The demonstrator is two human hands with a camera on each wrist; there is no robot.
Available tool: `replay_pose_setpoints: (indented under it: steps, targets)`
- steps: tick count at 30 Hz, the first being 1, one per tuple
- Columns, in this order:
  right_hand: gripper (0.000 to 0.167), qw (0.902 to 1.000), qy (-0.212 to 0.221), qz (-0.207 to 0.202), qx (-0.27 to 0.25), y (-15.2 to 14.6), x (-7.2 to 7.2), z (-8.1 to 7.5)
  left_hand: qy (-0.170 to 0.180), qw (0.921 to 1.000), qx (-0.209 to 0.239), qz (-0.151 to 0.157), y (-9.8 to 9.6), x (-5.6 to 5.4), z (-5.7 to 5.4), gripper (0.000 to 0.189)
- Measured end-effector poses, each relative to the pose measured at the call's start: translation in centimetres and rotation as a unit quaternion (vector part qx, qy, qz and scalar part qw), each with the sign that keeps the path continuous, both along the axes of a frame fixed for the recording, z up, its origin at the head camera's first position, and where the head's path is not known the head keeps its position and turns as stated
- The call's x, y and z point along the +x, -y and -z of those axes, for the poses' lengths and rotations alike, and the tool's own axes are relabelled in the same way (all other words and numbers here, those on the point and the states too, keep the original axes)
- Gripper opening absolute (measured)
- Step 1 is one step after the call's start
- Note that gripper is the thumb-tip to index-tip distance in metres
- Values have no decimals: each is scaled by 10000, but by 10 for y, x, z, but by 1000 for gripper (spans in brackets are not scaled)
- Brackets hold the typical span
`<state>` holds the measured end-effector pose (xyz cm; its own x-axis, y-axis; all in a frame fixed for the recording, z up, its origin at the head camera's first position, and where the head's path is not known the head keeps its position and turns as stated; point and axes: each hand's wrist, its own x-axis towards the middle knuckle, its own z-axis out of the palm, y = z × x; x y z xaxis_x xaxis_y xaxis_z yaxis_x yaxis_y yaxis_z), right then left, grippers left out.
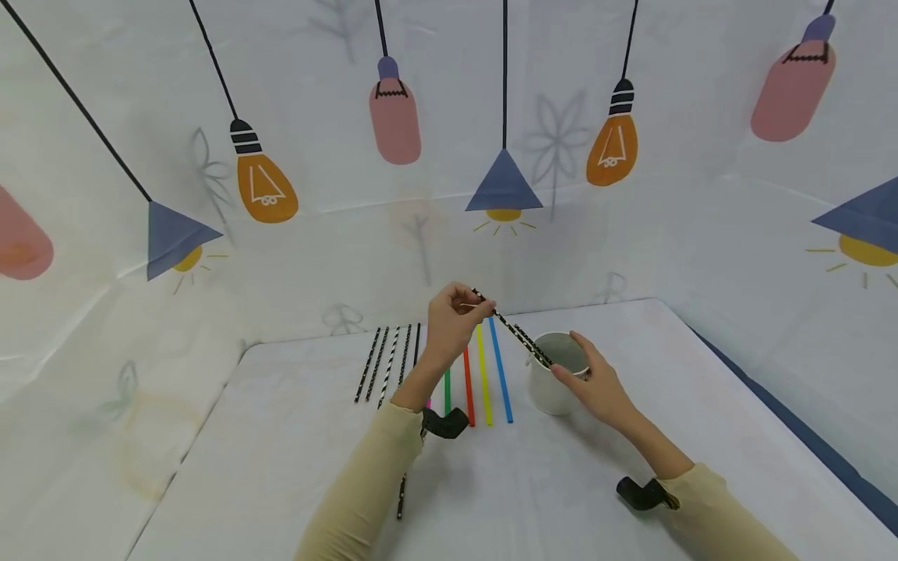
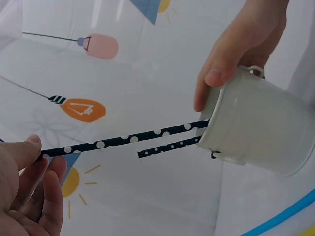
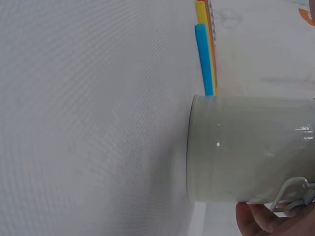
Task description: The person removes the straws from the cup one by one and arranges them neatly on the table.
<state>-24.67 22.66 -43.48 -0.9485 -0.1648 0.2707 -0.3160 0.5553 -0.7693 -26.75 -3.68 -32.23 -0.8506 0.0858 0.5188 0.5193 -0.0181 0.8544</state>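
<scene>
My left hand (image 1: 452, 318) pinches the upper end of a black straw with white dots (image 2: 115, 141) between thumb and fingers. That straw slants down to the right, and its lower end goes past the rim of a small white bucket (image 1: 550, 393). Beside it, a second black straw with smaller dots (image 2: 170, 147) leans out of the bucket. Its lower part is hidden inside. My right hand (image 1: 596, 382) grips the bucket at the rim, thumb on the near side and fingers round the far side. In the right wrist view the bucket's base is close to the white tabletop.
Left of the bucket lies a row of straws: a blue straw (image 1: 501, 374), a yellow straw (image 1: 485, 382), a red straw (image 1: 468, 389) and a green straw (image 1: 447, 391). Farther left are several black-and-white straws (image 1: 376, 366). Another dark straw (image 1: 401, 499) shows beside the left sleeve.
</scene>
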Motion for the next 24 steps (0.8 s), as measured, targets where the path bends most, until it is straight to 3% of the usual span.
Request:
replay_pose_setpoints:
  steps: [4, 8, 14, 21, 24]
  targets:
    - [78, 10000, 27, 25, 11, -1, 1, 0, -246, 9993, 260, -79, 8, 3, -9, 17]
    - [78, 10000, 49, 41, 11, -1, 0, 1, -463, 9974, 425, -359, 17, 5, -14, 14]
    - [78, 10000, 21, 39, 40, 0, -1, 1, -540, 9960, 188, -692, 34, 8, -21, 10]
    - [78, 10000, -5, 16, 36, 0, 0, 1, -296, 9974, -119, -644, 62, -9, 0, 14]
    - [78, 10000, 1, 1, 40, 0, 1, 0, -141, 9972, -229, -698, 74, -8, 5, 15]
